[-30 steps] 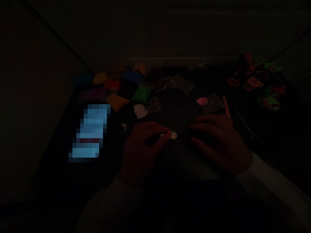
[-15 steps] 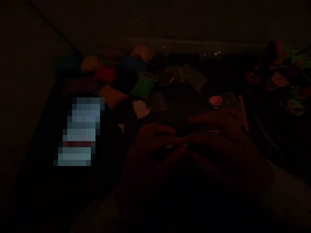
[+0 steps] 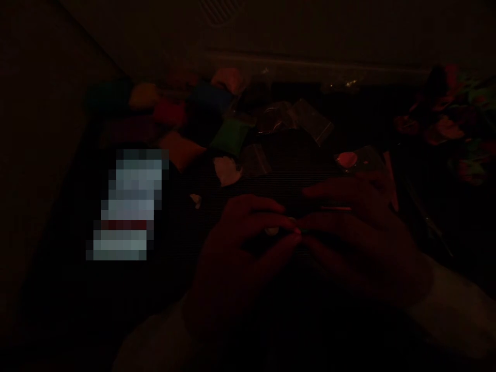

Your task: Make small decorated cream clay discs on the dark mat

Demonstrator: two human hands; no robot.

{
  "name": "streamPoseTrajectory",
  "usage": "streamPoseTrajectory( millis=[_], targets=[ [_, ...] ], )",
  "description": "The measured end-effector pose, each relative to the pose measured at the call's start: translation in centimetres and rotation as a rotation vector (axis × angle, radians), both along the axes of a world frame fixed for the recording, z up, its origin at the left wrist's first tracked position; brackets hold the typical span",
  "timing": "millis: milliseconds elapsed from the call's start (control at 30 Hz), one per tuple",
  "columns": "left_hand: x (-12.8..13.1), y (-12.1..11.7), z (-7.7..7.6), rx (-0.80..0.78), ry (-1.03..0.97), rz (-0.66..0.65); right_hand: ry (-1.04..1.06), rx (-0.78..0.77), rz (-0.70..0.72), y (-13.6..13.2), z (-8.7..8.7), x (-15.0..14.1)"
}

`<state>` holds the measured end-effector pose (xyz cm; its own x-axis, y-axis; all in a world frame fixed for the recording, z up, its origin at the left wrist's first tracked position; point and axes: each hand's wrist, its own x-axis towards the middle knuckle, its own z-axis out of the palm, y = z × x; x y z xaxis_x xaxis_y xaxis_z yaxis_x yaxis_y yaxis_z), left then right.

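Observation:
The scene is very dark. My left hand [image 3: 240, 243] and my right hand [image 3: 356, 227] meet fingertip to fingertip over a dark ribbed mat [image 3: 287, 181]. Between the fingertips sits a small pale piece with a bit of red [image 3: 277, 231], pinched by both hands. Both wrists wear white sleeves. A second small pink piece [image 3: 346, 160] lies on a clear bag beyond my right hand.
Coloured clay packets [image 3: 228, 135] in green, orange, red, blue and yellow lie at the back left. A white lump [image 3: 228, 169] sits near them. A lit screen [image 3: 129, 204] glows at left. Colourful shapes [image 3: 449, 124] lie far right. A thin stick [image 3: 391, 181] lies by my right hand.
My right hand has moved in from resting flat on the mat to meet my left fingertips on the small piece. The view has shifted slightly closer and to the left.

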<state>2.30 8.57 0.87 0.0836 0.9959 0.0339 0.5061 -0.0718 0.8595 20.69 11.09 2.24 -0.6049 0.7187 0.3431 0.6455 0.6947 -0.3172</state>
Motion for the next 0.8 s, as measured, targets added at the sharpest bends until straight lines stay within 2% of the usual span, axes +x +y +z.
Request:
streamPoseTrajectory(
  millis=[800],
  targets=[
    [0.04,-0.13,0.19,-0.016,-0.012,0.021,0.023,-0.008,0.016,0.1,-0.22,-0.12]
  ],
)
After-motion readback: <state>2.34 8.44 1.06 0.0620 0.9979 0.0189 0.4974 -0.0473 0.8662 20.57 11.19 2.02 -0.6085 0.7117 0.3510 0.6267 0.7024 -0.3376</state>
